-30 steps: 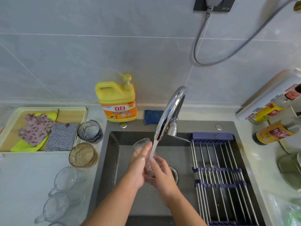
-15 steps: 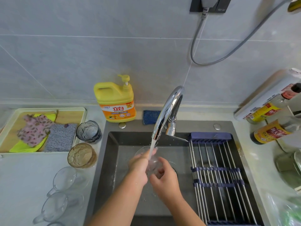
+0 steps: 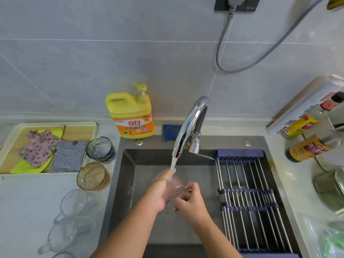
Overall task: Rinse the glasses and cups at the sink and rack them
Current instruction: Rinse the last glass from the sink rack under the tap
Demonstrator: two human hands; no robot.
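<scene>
Tally was: cup under tap point(image 3: 174, 189) 1 | handled cups on counter point(image 3: 73, 202) point(image 3: 62, 234) point(image 3: 62, 255) 3, last cut off at edge | tumblers point(image 3: 99, 148) point(image 3: 92, 175) 2 | cloths point(image 3: 37, 148) point(image 3: 68, 155) point(image 3: 28, 167) 3 | detergent jug point(image 3: 130, 112) 1 | sauce bottles point(image 3: 301, 125) point(image 3: 309, 148) 2

We see a faucet point(image 3: 188, 127) of mirror-bright chrome over a sink point(image 3: 223, 143) with a dark, matt, faintly grainy surface. The rack point(image 3: 245, 190) has shiny steel rods joined by matt blue plastic bars. The cup point(image 3: 175, 189) under the water is clear, smooth glass. On the pale, smooth worktop point(image 3: 28, 202), the amber glass point(image 3: 92, 176) and the smoky glass point(image 3: 99, 148) have rippled walls. The detergent bottle point(image 3: 128, 107) is glossy yellow plastic. The tray point(image 3: 55, 124) has a bare wood floor and holds soft printed cloths point(image 3: 37, 148). The blue pad point(image 3: 170, 132) looks rough-woven.
</scene>
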